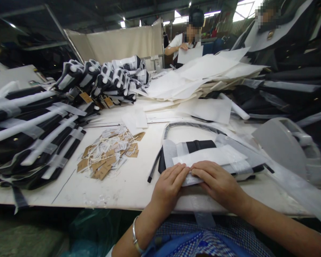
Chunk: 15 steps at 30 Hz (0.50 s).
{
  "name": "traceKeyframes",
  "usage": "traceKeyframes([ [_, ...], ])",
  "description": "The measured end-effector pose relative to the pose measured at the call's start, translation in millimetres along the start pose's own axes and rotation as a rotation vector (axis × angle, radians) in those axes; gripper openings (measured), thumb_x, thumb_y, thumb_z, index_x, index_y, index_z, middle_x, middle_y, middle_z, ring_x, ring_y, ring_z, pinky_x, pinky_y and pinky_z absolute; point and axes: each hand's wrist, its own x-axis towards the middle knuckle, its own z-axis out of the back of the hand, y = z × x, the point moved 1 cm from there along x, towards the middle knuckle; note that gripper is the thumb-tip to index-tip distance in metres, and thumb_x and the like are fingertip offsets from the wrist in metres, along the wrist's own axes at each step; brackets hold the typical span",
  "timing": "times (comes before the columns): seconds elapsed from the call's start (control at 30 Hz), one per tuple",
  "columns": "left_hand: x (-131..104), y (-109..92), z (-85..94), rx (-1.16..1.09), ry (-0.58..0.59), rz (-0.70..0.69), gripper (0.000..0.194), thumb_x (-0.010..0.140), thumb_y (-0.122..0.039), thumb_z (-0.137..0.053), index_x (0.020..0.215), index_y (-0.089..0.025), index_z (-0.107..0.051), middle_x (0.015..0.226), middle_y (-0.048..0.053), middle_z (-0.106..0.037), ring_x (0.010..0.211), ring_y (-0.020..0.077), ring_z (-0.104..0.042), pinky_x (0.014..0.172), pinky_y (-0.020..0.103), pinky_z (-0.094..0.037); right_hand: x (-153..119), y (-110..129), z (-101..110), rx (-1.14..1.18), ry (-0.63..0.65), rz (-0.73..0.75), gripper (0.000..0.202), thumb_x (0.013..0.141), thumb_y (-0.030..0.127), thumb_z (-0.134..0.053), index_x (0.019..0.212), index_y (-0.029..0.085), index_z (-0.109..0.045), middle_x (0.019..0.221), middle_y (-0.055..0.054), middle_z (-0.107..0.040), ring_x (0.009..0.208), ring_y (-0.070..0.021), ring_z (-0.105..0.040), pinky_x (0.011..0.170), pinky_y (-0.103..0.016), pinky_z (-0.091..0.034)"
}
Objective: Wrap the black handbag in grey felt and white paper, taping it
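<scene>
While both hands meet at the near edge of the black bag, the bag itself lies on the white table, directly in front of the fingers and farther from the body. Its long axis runs from left to right, roughly crosswise to the fingers, and the right end comes somewhat nearer to the person. The white wrapping sheet covers much of its top, and behind it curves the film-covered strap, whose dark end reaches out on the left.

The fingertips come together left of the bag's middle, so the larger part of its length extends to the right. For this reason the right hand is nearer to the middle, while the left hand is nearer to the left end. On both hands the fingers are bent, close together, and they touch the wrapping at this edge. Because the thumbs are mostly hidden, I cannot tell whether they pinch it or only press. Well to the left, apart from the hands, is the pile of brown hang tags.
</scene>
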Motion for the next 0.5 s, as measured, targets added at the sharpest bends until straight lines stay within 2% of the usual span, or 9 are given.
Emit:
traceKeyframes([
  [0.07,3,-1,11.5,-0.076,0.113,0.0,0.056,0.092,-0.017,-0.058,0.146,-0.011,-0.043,0.141,0.014,-0.059,0.135,0.0228,-0.051,0.113,0.042,-0.048,-2,-3,-2,-0.026,0.013,0.045,0.027,0.095,0.008,-0.048,0.116,0.014,-0.065,0.11,-0.012,-0.07,0.104,-0.0242,-0.063,0.094,-0.043,-0.055],
  [0.17,9,-5,24.7,-0.165,0.224,0.059,0.069,0.089,-0.037,-0.067,0.148,-0.011,-0.041,0.149,0.017,-0.05,0.139,0.0272,-0.047,0.114,0.046,-0.046,0,-4,-1,-0.061,0.019,0.097,0.021,0.098,0.012,-0.049,0.112,0.013,-0.064,0.106,-0.012,-0.07,0.099,-0.0235,-0.063,0.089,-0.04,-0.056],
  [0.23,11,-5,24.4,-0.14,0.171,0.082,0.057,0.092,-0.039,-0.065,0.141,-0.014,-0.05,0.15,0.016,-0.05,0.137,0.0271,-0.05,0.111,0.046,-0.049,3,-4,-2,-0.079,0.008,0.105,0.019,0.1,0.015,-0.048,0.109,0.013,-0.065,0.102,-0.012,-0.071,0.093,-0.0231,-0.064,0.083,-0.04,-0.057],
  [0.3,10,-5,17.4,-0.071,0.049,0.04,0.035,0.097,-0.024,-0.059,0.131,-0.017,-0.059,0.144,0.012,-0.058,0.137,0.0242,-0.051,0.109,0.043,-0.052,4,-4,-4,-0.087,-0.012,0.1,0.019,0.1,0.016,-0.048,0.105,0.013,-0.066,0.1,-0.012,-0.072,0.09,-0.0231,-0.065,0.08,-0.04,-0.058],
  [0.33,9,-4,12.7,-0.038,-0.005,0.003,0.032,0.098,-0.017,-0.056,0.129,-0.017,-0.06,0.139,0.011,-0.063,0.136,0.023,-0.052,0.108,0.042,-0.053,4,-4,-4,-0.084,-0.024,0.099,0.019,0.1,0.015,-0.049,0.105,0.013,-0.067,0.1,-0.012,-0.072,0.091,-0.0229,-0.066,0.081,-0.04,-0.059],
  [0.4,6,-3,4.5,0.014,-0.058,-0.061,0.033,0.098,-0.009,-0.052,0.128,-0.017,-0.061,0.13,0.008,-0.069,0.134,0.0216,-0.054,0.105,0.041,-0.055,-2,-4,-2,-0.058,-0.054,0.112,0.023,0.099,0.012,-0.049,0.112,0.015,-0.067,0.105,-0.011,-0.074,0.098,-0.0218,-0.067,0.088,-0.04,-0.059],
  [0.5,3,-2,0.0,0.046,-0.055,-0.081,0.03,0.099,-0.01,-0.049,0.125,-0.016,-0.063,0.127,0.007,-0.071,0.127,0.0203,-0.06,0.102,0.04,-0.056,-24,-1,9,0.018,-0.053,0.15,0.036,0.097,0.008,-0.052,0.131,0.019,-0.061,0.122,-0.01,-0.072,0.119,-0.0202,-0.063,0.107,-0.046,-0.051],
])
